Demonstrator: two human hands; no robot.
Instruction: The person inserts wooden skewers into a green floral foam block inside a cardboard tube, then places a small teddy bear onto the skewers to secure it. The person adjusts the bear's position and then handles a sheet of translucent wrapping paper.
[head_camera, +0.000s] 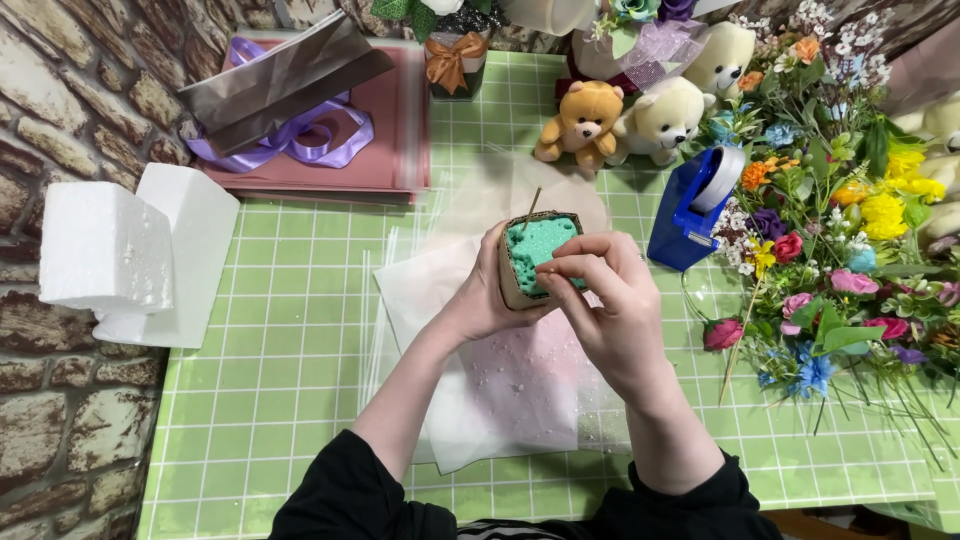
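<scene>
Hands work above a green grid mat (300, 380), seen from overhead. At the far left, two white foam blocks (130, 255) sit on the mat's edge against a brick-pattern wall. Farther back lies a pink flat box (400, 120) with a grey sheet and a loose purple ribbon (320, 140) on top; its far edge is cut off by the frame.

At centre, clear and white wrapping sheets (480, 400) spread over the mat, hard to tell apart where they overlap. Above them the left hand (485, 300) wraps around a small square cardboard box (515, 275) filled with green floral foam (540, 250), hiding most of the box's left side. A thin wooden stick (533, 208) stands up from the foam's far edge. The right hand (605, 305) rests over the box's near right corner with fingertips pinched narrowly at the foam; whether it grips anything cannot be told.

Farther back sit a tan teddy bear (582, 120) and cream teddy bears (665, 118), partly covered by a bouquet. To the right stands a blue tape dispenser (695, 205), then a heap of mixed artificial flowers (840, 230) running off the right edge. Black sleeves show at the near edge.
</scene>
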